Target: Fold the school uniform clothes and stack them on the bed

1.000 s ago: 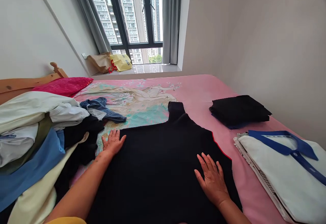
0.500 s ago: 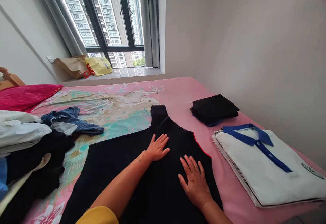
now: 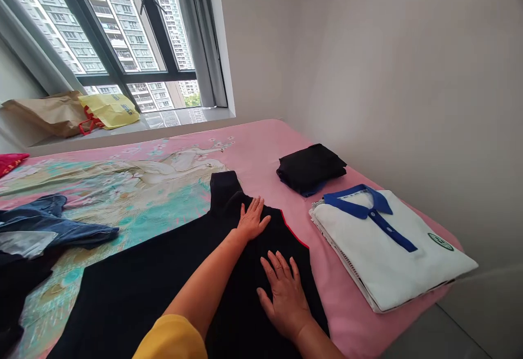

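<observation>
Head view: left hand and right hand, fingers spread, contact unfolded black cloth garment; blue-collared white cloth shirt is folded.

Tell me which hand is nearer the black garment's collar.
Left. The left hand lies close to the collar; the right hand lies farther down the garment.
</observation>
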Available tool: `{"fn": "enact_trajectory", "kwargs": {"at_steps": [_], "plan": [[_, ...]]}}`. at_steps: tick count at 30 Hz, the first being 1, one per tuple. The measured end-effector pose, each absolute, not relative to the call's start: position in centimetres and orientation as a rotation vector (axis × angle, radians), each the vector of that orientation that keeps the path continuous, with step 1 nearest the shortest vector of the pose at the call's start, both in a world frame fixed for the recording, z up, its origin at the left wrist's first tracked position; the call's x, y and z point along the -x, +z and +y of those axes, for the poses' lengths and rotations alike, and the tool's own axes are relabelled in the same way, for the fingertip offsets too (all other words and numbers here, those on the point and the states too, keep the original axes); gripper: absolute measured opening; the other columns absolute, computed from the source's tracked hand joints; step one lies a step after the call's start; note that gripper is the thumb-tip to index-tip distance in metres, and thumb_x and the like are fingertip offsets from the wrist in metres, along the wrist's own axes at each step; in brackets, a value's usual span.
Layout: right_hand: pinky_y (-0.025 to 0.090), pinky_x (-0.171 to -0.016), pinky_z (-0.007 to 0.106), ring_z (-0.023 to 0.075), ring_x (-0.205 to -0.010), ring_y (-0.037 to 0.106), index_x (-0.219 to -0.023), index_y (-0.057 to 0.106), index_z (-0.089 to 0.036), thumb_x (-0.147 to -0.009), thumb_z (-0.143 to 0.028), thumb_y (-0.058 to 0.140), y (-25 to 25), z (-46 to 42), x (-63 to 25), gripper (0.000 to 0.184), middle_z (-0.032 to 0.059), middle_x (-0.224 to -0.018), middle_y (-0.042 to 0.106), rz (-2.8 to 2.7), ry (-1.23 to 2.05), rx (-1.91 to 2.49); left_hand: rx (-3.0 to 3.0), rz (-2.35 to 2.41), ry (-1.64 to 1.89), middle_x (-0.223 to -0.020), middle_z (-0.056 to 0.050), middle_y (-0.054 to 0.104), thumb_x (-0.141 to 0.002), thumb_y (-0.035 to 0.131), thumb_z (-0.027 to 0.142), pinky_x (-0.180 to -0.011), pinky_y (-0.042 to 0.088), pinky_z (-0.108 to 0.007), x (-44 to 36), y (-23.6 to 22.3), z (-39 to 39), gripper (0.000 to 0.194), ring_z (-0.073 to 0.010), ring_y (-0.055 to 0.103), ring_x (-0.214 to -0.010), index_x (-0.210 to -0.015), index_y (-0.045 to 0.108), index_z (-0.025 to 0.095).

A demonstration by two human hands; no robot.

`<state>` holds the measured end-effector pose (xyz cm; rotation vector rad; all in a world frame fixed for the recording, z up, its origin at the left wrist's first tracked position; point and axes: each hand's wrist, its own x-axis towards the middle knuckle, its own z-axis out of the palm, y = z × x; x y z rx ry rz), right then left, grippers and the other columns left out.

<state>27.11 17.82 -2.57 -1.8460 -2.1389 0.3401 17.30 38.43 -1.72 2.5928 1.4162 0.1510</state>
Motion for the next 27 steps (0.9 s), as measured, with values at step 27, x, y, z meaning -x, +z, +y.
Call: {"fn": "enact_trajectory", "kwargs": {"at_steps": [27], "plan": [[-0.017, -0.099, 0.059, 0.0318, -0.137, -0.007, -0.146, 0.011, -0.020, -0.084, -0.069, 0.019, -1.6, 14.0, -26.7, 0.079, 0.0119, -0.152, 0.003, -2.078, 0.360, 2.114, -2.269, 2.239, -0.149, -0.152, -0.003, 0.016, -0.085, 0.030, 0.055, -0.111, 0.008, -0.050, 6.4, -0.1, 8.0, 0.065, -0.0222, 0.012, -0.140, -0.143, 0.023, 0.026]]}}
